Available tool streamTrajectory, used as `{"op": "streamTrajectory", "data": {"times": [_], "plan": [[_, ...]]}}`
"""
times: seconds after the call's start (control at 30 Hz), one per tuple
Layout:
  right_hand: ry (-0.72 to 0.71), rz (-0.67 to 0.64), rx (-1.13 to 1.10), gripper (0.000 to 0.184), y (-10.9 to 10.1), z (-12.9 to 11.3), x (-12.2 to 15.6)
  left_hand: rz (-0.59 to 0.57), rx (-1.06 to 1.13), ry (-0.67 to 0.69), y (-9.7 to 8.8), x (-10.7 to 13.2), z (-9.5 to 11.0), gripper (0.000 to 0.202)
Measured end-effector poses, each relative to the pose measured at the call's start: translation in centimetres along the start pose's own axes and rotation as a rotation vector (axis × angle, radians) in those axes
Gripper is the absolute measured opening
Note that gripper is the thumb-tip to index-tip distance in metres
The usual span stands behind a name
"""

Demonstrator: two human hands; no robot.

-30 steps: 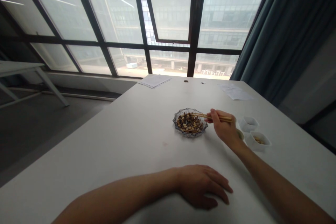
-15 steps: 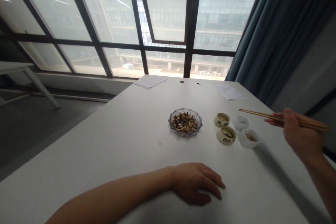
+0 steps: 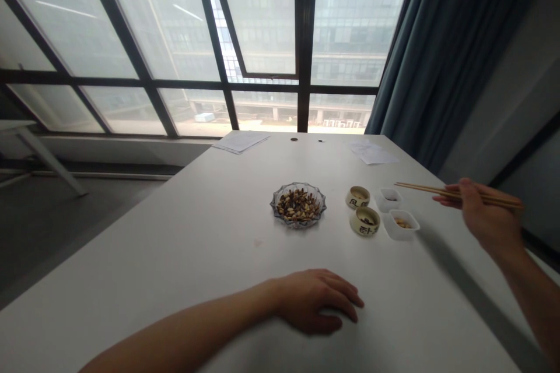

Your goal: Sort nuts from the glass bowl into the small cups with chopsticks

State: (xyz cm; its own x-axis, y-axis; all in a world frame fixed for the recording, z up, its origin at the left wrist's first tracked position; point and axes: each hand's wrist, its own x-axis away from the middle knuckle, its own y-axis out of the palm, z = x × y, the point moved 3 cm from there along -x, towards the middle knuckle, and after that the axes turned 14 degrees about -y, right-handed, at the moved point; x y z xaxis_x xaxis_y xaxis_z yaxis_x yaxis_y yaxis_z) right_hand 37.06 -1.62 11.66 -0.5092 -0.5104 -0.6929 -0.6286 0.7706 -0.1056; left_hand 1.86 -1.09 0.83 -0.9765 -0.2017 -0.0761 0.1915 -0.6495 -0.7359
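Observation:
My right hand grips a pair of wooden chopsticks, their tips pointing left above the back white container. I see a small dark piece in that container. The front white container holds some pale pieces. Just left of these stand two beige cups with dark characters, a rear cup and a front cup with dark bits inside. A glass bowl full of mixed seeds and nuts sits further left. My left hand lies on the table, fingers stretched out, holding nothing.
Paper sheets lie at the white table's far left corner, and another sheet at the far right. Windows rise behind the table, with a blue curtain at the right. A second table stands at the far left.
The whole view has shifted, so the things on the table appear slightly further left. My right hand still holds the chopsticks near the white containers; my left hand stays on the table.

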Motion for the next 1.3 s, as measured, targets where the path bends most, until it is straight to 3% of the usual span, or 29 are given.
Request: {"op": "streamTrajectory", "data": {"times": [0.2, 0.33, 0.6, 0.83, 1.13, 1.3], "plan": [[-0.029, -0.01, -0.02, 0.026, 1.0, -1.6, 0.3, 0.011, 0.0, 0.009, 0.1, 0.0, 0.0, 0.035], [-0.093, -0.06, -0.089, 0.033, 3.7, -3.1, 1.0, 0.008, 0.003, 0.007, 0.1, 0.0, -0.1, 0.034], [-0.299, -0.538, -0.203, 0.04, 12.0, -7.4, 4.2, 0.015, -0.009, 0.02, 0.2, 0.1, -0.1, 0.033], [-0.436, -0.787, -0.218, 0.039, 18.0, -7.0, 6.0, 0.025, -0.013, 0.033, 0.5, 0.0, -0.4, 0.034], [-0.219, -0.839, -0.297, 0.041, 21.8, -4.9, 6.8, 0.017, -0.034, 0.031, 0.6, -0.1, -0.5, 0.032], [-0.117, -0.786, -0.377, 0.046, 23.0, -3.5, 7.2, 0.023, -0.049, 0.055, 0.6, -0.1, -0.4, 0.033]]}}
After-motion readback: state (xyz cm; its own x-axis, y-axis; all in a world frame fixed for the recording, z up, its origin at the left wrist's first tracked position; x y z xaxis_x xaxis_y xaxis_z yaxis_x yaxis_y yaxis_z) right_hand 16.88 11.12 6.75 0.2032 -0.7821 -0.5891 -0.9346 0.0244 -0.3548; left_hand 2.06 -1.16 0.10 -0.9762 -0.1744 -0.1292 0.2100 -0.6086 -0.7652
